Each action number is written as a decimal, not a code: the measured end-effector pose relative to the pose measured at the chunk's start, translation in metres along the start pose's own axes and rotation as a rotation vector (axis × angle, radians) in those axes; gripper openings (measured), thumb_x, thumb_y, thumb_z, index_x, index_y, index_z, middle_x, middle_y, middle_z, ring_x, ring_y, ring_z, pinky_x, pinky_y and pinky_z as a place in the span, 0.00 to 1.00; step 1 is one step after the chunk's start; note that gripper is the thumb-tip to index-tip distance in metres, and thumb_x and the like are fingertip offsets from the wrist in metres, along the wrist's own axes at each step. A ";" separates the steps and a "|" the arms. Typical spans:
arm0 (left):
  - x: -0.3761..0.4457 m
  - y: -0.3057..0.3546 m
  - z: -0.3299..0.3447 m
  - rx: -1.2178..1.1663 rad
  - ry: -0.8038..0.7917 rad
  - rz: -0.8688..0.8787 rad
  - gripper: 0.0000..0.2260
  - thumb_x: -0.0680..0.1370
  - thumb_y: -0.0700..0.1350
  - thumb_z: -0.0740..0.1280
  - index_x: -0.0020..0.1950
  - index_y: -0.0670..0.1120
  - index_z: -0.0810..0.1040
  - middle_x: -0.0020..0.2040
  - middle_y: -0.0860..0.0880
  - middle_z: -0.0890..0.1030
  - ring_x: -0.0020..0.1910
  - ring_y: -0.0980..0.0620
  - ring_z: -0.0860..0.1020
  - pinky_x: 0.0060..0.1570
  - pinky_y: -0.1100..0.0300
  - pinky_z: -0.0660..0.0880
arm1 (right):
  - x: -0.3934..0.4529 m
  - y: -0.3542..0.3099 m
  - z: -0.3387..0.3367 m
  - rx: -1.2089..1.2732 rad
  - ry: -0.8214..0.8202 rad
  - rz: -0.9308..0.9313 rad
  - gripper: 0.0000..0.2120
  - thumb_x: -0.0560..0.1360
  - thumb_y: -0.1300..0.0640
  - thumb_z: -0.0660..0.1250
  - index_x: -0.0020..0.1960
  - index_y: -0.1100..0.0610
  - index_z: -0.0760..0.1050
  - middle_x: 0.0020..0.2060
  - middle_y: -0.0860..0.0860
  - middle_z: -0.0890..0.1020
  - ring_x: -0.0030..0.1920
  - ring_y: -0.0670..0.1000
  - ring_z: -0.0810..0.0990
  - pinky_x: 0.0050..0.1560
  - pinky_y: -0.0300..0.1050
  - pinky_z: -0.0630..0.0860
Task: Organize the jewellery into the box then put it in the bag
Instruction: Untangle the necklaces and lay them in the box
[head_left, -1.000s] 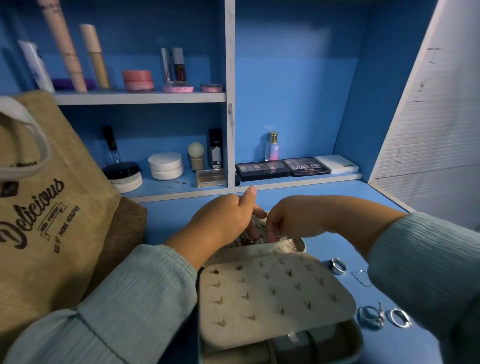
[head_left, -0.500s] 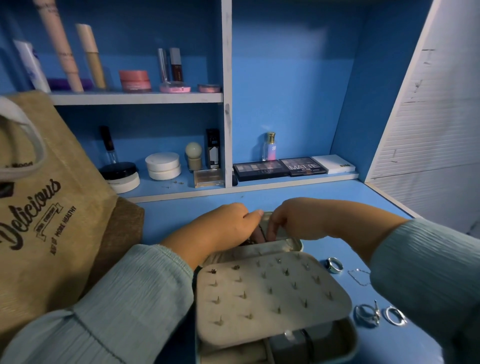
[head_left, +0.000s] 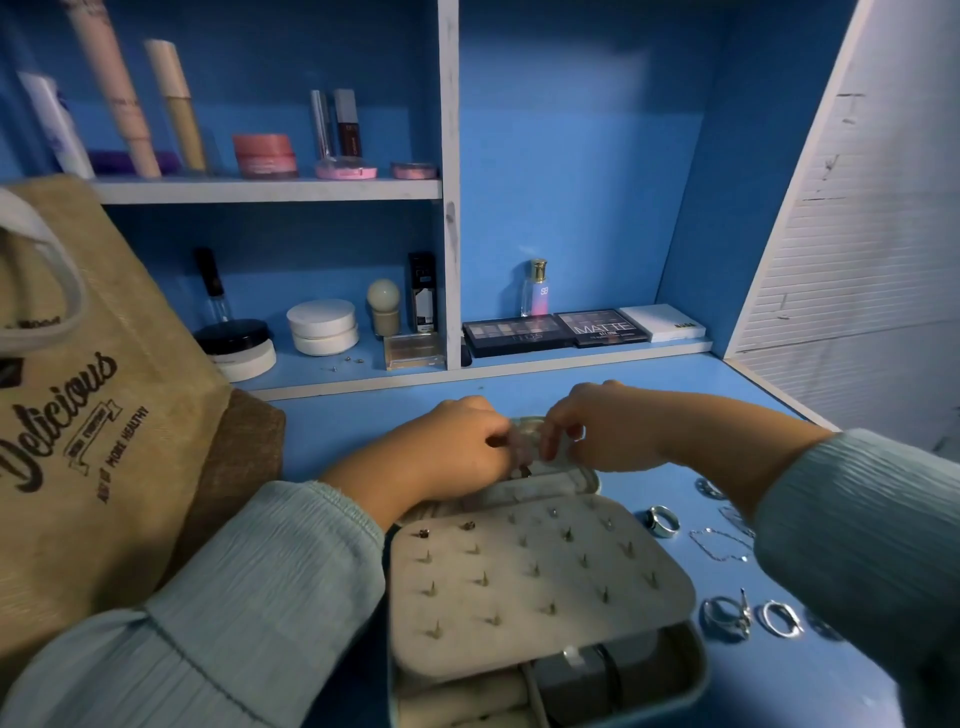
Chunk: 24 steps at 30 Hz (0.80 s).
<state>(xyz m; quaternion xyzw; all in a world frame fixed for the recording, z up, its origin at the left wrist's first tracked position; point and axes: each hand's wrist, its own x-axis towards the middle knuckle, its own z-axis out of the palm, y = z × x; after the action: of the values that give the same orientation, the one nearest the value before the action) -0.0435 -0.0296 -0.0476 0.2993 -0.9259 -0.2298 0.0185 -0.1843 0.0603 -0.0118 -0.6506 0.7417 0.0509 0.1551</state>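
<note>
An open grey jewellery box (head_left: 691, 675) lies on the blue desk in front of me. Its earring panel (head_left: 540, 577) carries several small studs. My left hand (head_left: 447, 447) and my right hand (head_left: 602, 431) meet over the raised lid (head_left: 582, 480) at the box's far end. The curled fingertips of both hands pinch a small jewellery piece that is too blurred to name. Loose on the desk to the right of the box lie a broad ring (head_left: 662, 520), a thin chain (head_left: 719, 545) and two more rings (head_left: 724, 616) (head_left: 779, 618). A tan jute bag (head_left: 78, 441) stands at the left.
Behind the desk, blue shelves hold cosmetics: eyeshadow palettes (head_left: 556, 330), a perfume bottle (head_left: 535, 288), white jars (head_left: 322, 327) and tubes on the upper shelf. A white slatted panel (head_left: 857, 260) closes off the right side. My right sleeve covers part of the loose jewellery.
My left thumb has come down and both hands have closed in over the lid, fingertips now together. The box, rings and bag have stayed in place.
</note>
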 end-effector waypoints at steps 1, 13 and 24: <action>-0.001 0.000 0.000 -0.007 0.001 0.014 0.07 0.79 0.50 0.61 0.49 0.56 0.80 0.52 0.53 0.70 0.55 0.53 0.71 0.60 0.53 0.70 | -0.001 0.003 -0.001 -0.015 0.004 -0.003 0.11 0.77 0.54 0.60 0.55 0.44 0.77 0.44 0.42 0.68 0.54 0.50 0.66 0.54 0.41 0.64; -0.003 0.000 -0.002 -0.048 -0.052 0.060 0.06 0.74 0.52 0.69 0.42 0.65 0.76 0.52 0.54 0.70 0.55 0.55 0.70 0.59 0.56 0.70 | 0.007 0.005 0.007 -0.053 0.104 0.071 0.09 0.74 0.55 0.67 0.52 0.49 0.82 0.50 0.48 0.78 0.54 0.49 0.69 0.52 0.42 0.72; -0.004 -0.003 -0.004 0.033 -0.019 0.028 0.07 0.71 0.58 0.70 0.47 0.61 0.78 0.52 0.55 0.67 0.56 0.55 0.66 0.59 0.55 0.68 | 0.016 -0.005 0.008 0.109 0.143 0.066 0.09 0.76 0.54 0.64 0.53 0.55 0.79 0.47 0.50 0.77 0.47 0.50 0.73 0.48 0.42 0.71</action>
<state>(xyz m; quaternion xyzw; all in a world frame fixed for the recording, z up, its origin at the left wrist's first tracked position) -0.0379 -0.0312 -0.0449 0.2845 -0.9338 -0.2171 0.0079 -0.1799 0.0462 -0.0239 -0.6184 0.7735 -0.0310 0.1354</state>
